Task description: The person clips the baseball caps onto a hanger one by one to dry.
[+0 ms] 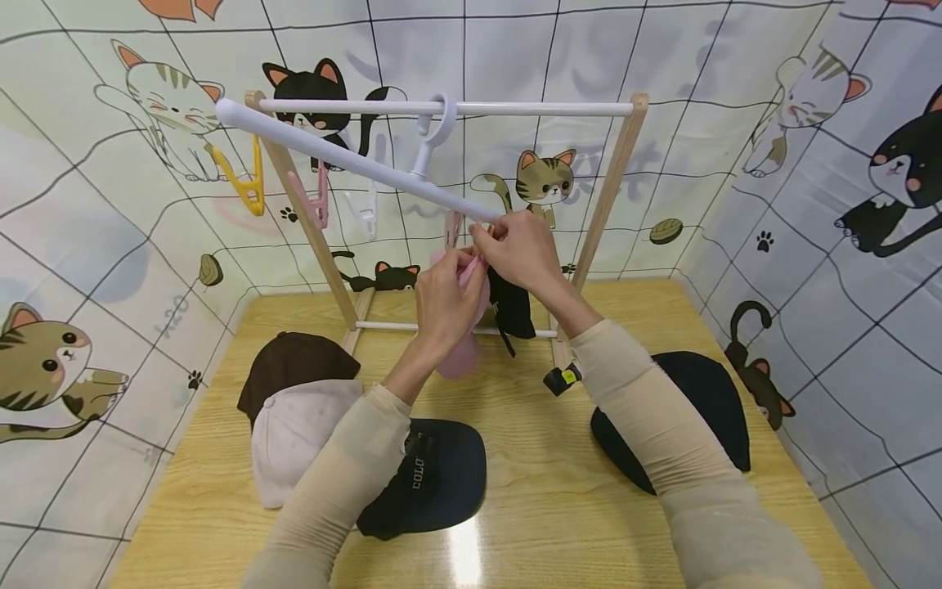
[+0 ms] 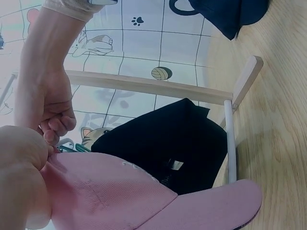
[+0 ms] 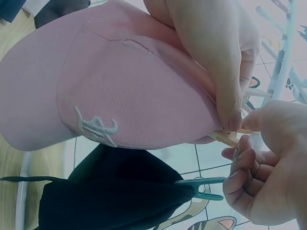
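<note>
The left hand (image 1: 447, 298) pinches the gathered edge of a pink cap (image 3: 134, 91), which hangs brim down below the hanger and has a white emblem on its front. Right beside it, the right hand (image 1: 526, 249) pinches an orange-tan clip (image 3: 225, 138) at that edge, its jaws right at the fabric. Above both hands slants a white hanger (image 1: 353, 168), its hook over the rack's top bar (image 1: 545, 109). Behind the pink cap a black cap (image 3: 110, 191) hangs from a green clip (image 3: 204, 188).
A yellow clip (image 1: 246, 180), a pink clip (image 1: 316, 196) and a white clip (image 1: 366, 213) dangle from the hanger's left half. Brown (image 1: 298, 364), pale (image 1: 302, 433) and navy (image 1: 434, 474) caps lie at left on the table, a dark cap (image 1: 692, 401) at right.
</note>
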